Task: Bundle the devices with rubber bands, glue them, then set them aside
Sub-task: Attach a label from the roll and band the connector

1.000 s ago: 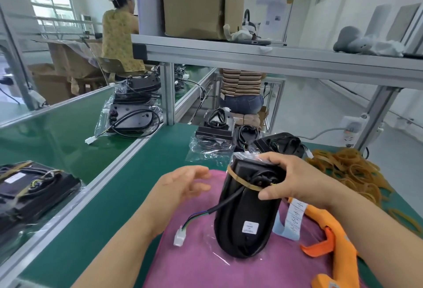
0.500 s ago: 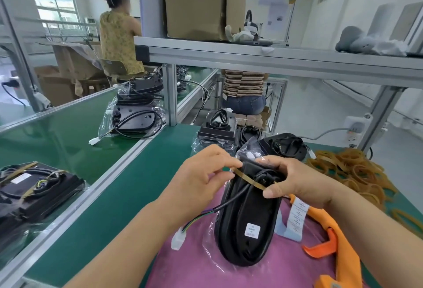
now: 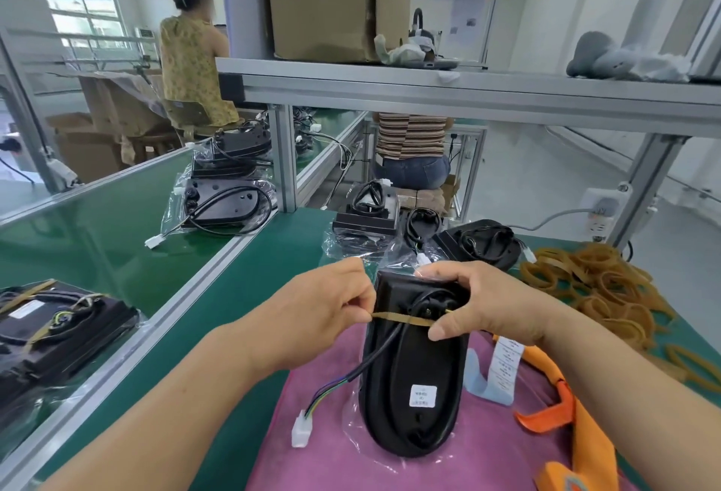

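Head view | device [image 3: 417,373] lies bagged on pink cloth [image 3: 331,463], which likely cushions it | right hand [image 3: 487,303] grips its top to steady it, thumb pinning rubber band [image 3: 402,319] | left hand [image 3: 327,319] pinches band's far end, stretching it across the cable [image 3: 380,350] | orange glue gun [image 3: 577,412] near, right.

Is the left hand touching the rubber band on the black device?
Touching. The head view shows the left hand pinching the left end of the rubber band, which stretches taut across the black device.
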### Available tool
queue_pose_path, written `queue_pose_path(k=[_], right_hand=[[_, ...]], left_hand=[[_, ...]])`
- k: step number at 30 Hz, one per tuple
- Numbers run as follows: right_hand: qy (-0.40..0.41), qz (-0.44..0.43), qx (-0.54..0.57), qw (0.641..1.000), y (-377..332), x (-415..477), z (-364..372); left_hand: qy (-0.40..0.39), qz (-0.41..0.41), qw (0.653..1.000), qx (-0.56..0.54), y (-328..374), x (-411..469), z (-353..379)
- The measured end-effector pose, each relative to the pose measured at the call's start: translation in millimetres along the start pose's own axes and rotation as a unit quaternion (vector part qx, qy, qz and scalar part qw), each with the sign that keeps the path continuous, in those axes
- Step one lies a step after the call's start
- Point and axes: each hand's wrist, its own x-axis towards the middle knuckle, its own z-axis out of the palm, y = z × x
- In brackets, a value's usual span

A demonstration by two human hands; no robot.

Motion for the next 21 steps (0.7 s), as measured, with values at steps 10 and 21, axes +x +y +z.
queue_pose_path(k=[10, 21], right_hand=[[0.088, 0.023, 0.086, 0.992, 33.9, -10.5, -31.9], [-0.099, 0.094, 0.219, 0.966, 15.0, 19.0, -13.0]], left_hand=[[-0.004, -0.142, 0.985, -0.100, -42.9, -62.0, 30.0], [0.123, 0.113, 0.974, 0.154, -26.5, -5.3, 32.8]])
